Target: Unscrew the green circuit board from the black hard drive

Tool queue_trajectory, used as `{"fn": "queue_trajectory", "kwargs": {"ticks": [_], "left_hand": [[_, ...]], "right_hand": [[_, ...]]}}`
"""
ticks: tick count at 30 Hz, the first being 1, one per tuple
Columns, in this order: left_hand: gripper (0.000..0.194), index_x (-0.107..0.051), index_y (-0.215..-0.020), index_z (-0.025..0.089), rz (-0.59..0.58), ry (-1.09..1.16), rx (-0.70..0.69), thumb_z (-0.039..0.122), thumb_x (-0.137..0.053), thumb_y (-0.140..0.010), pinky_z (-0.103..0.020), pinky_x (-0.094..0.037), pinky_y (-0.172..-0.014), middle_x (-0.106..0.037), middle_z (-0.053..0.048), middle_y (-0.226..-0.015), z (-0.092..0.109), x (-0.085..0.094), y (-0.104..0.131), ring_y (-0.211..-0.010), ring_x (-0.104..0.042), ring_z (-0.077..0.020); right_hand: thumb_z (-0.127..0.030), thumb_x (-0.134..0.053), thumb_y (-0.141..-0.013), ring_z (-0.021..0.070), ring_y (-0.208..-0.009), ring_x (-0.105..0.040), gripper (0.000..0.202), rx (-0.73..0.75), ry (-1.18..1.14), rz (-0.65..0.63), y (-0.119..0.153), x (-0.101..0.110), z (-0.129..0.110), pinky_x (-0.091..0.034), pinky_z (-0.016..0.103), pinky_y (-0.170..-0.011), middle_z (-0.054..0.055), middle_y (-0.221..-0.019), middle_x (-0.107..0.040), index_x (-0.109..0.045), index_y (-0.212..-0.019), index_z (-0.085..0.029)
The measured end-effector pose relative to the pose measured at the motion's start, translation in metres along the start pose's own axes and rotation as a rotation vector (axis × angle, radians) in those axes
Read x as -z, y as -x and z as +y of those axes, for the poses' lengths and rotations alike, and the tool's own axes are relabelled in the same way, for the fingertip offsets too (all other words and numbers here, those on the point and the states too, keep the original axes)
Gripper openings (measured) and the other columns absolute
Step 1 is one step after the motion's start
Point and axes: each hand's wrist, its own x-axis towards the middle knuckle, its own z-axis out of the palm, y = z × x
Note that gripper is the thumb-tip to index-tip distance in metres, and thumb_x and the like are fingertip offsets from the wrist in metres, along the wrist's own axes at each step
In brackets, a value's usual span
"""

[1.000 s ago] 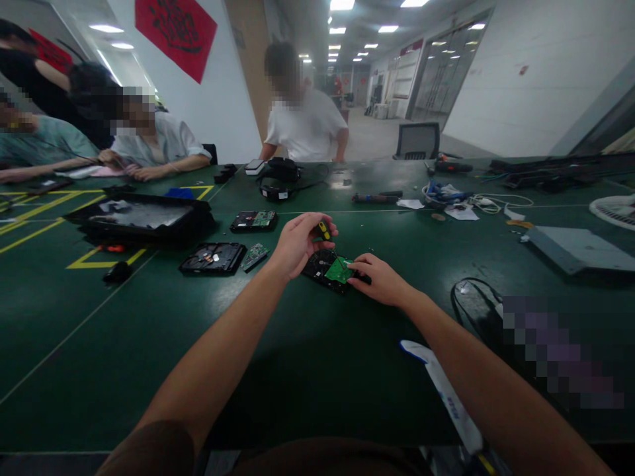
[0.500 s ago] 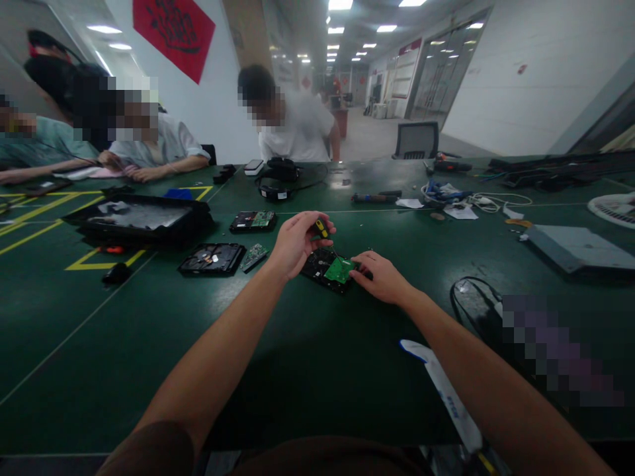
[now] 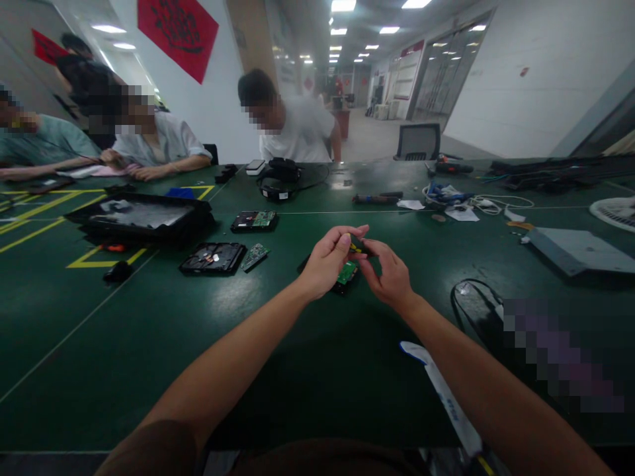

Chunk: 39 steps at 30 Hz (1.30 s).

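Observation:
My left hand (image 3: 327, 260) is closed on a small black-and-yellow screwdriver (image 3: 357, 244), held above the table. The fingers of my right hand (image 3: 389, 270) close round the tool's other side, so both hands meet at it. Below them lies a black hard drive with a green circuit board (image 3: 347, 272), partly hidden by my left hand. An opened drive (image 3: 213, 258), a loose circuit board (image 3: 256, 256) and another drive with a board (image 3: 254, 221) lie to the left.
A black tray (image 3: 143, 218) stands at the left. Cables (image 3: 446, 194), a grey metal case (image 3: 578, 251) and a white strip (image 3: 449, 396) are on the right. Across the table (image 3: 307, 330), a person in white (image 3: 297, 129) sits; more people are at the left.
My left hand has moved right with the screwdriver, away from its spot above the drive. My right hand has left the green board and risen to the tool.

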Motion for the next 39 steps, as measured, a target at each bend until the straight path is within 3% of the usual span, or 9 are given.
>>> {"fn": "queue_trajectory", "kwargs": {"ticks": [4, 9, 13, 16, 20, 23, 29, 33, 39], "left_hand": [[0.027, -0.067, -0.112, 0.023, -0.022, -0.123, -0.077, 0.046, -0.06, -0.101, -0.035, -0.055, -0.096, -0.062, -0.011, -0.146, 0.004, 0.002, 0.003, -0.133, -0.06, -0.0261], [0.028, -0.069, -0.12, 0.021, -0.123, -0.523, -0.142, 0.039, -0.057, -0.102, -0.036, -0.05, -0.103, -0.07, -0.01, -0.129, 0.015, 0.016, 0.0, -0.12, -0.065, -0.0234], [0.045, -0.059, -0.136, 0.021, -0.063, -0.716, -0.008, 0.041, -0.065, -0.096, -0.038, -0.053, -0.093, -0.069, -0.014, -0.128, 0.004, 0.037, -0.006, -0.114, -0.067, -0.0265], [0.044, -0.068, -0.117, 0.019, -0.039, -0.899, 0.024, 0.049, -0.075, -0.086, -0.043, -0.048, -0.099, -0.071, -0.016, -0.12, -0.006, 0.056, -0.008, -0.114, -0.065, -0.0321], [0.061, -0.067, -0.094, 0.019, -0.002, -0.984, 0.148, 0.063, -0.091, -0.058, -0.048, -0.042, -0.106, -0.071, -0.017, -0.107, -0.013, 0.068, -0.002, -0.12, -0.06, -0.0421], [0.081, -0.065, -0.1, 0.018, -0.04, -1.121, 0.254, 0.069, -0.092, -0.045, -0.055, -0.039, -0.109, -0.067, -0.023, -0.121, -0.014, 0.063, 0.004, -0.128, -0.052, -0.0491], [0.111, -0.044, -0.147, 0.014, -0.327, -1.687, 0.489, 0.076, -0.079, -0.062, -0.058, -0.036, -0.114, -0.04, -0.029, -0.158, -0.01, 0.041, 0.011, -0.147, -0.036, -0.05], [0.115, -0.027, -0.158, 0.013, -0.402, -1.728, 0.521, 0.071, -0.075, -0.072, -0.062, -0.028, -0.12, -0.027, -0.029, -0.166, -0.01, 0.037, 0.012, -0.154, -0.024, -0.0507], [0.116, -0.013, -0.163, 0.013, -0.428, -1.69, 0.532, 0.063, -0.072, -0.078, -0.065, -0.023, -0.122, -0.02, -0.03, -0.168, -0.01, 0.039, 0.011, -0.156, -0.018, -0.0516]], "right_hand": [[-0.034, -0.051, -0.104, 0.0293, -0.127, -0.063, 0.04, 0.011, 0.017, 0.023, 0.002, -0.007, -0.003, -0.054, 0.048, -0.108, 0.012, -0.138, -0.066, -0.053, -0.143, -0.026], [-0.03, -0.047, -0.105, 0.0298, -0.123, -0.063, 0.046, 0.022, 0.068, -0.029, -0.002, -0.007, 0.003, -0.054, 0.048, -0.107, 0.015, -0.137, -0.063, -0.044, -0.151, -0.025], [-0.026, -0.042, -0.103, 0.0344, -0.121, -0.059, 0.049, -0.17, 0.214, 0.065, -0.008, 0.0, 0.025, -0.052, 0.055, -0.103, 0.021, -0.136, -0.053, -0.038, -0.152, -0.022], [-0.019, -0.045, -0.097, 0.034, -0.112, -0.06, 0.045, -0.28, 0.287, 0.082, -0.009, 0.005, 0.043, -0.055, 0.053, -0.094, 0.022, -0.132, -0.051, -0.044, -0.142, -0.017], [-0.03, -0.056, -0.094, 0.0316, -0.09, -0.065, 0.033, -0.494, 0.472, -0.098, -0.006, 0.005, 0.054, -0.055, 0.049, -0.077, 0.019, -0.119, -0.06, -0.056, -0.125, -0.018], [-0.031, -0.063, -0.092, 0.031, -0.093, -0.066, 0.025, -0.446, 0.549, -0.353, -0.003, 0.001, 0.059, -0.054, 0.046, -0.082, 0.013, -0.103, -0.068, -0.065, -0.115, -0.022], [-0.02, -0.062, -0.09, 0.0325, -0.117, -0.06, 0.054, -0.311, 0.533, -0.506, -0.001, -0.005, 0.073, -0.049, 0.045, -0.101, 0.018, -0.13, -0.063, -0.059, -0.143, -0.014], [-0.023, -0.063, -0.09, 0.0303, -0.123, -0.058, 0.053, -0.333, 0.473, -0.574, -0.003, -0.007, 0.081, -0.047, 0.043, -0.106, 0.014, -0.137, -0.06, -0.061, -0.143, -0.019], [-0.024, -0.065, -0.09, 0.0296, -0.118, -0.061, 0.044, -0.347, 0.454, -0.532, -0.001, -0.005, 0.083, -0.051, 0.042, -0.099, 0.014, -0.133, -0.063, -0.066, -0.133, -0.016]]}}
